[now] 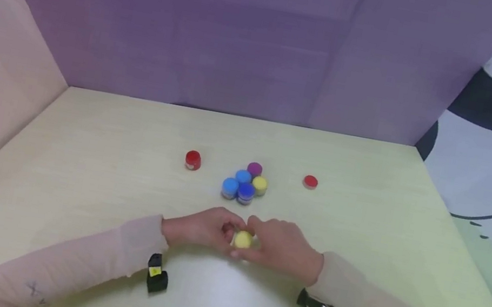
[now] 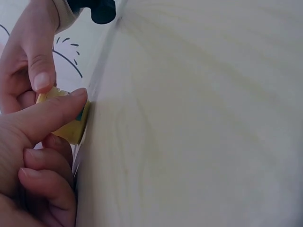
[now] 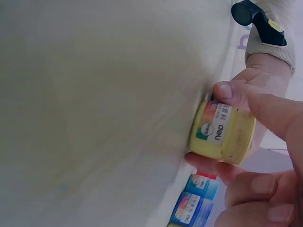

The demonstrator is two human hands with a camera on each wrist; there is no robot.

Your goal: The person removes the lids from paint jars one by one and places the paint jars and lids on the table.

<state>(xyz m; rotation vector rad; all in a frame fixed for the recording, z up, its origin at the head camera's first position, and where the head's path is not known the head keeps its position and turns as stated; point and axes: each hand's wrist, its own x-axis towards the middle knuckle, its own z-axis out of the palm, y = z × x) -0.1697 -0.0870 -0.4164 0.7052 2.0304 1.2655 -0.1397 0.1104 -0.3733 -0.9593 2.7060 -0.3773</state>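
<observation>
Going left to right, clock centred on my work: red jar (image 1: 192, 160) is standing at 10–11 o'clock, off alone; I'm not managing to tell if it's capped. Left hand (image 1: 205, 228), at 9 o'clock, is pinching the body of the yellow jar (image 3: 210, 130), spare fingers curling in. At 12 o'clock a bunch is standing: front light blue jar (image 1: 229, 187), rear light blue jar (image 1: 243, 176), dark blue jar (image 1: 246, 192), purple jar (image 1: 255, 169), second yellow jar (image 1: 259, 184), all looking capped. Yellow jar is sitting upright between my hands, at or just above the table (image 1: 117, 153). Right hand (image 1: 284, 245), at 3 o'clock, is pinching its yellow lid (image 3: 239, 137) between thumb and fingers. Red disc (image 1: 310, 182), probably a loose lid, is lying at 1–2 o'clock. Progress: I'm guessing mid-twist; the lid is sitting on the body, no gap showing, loosening or tightening unclear. Separating or finishing the closure is seemingly remaining.
</observation>
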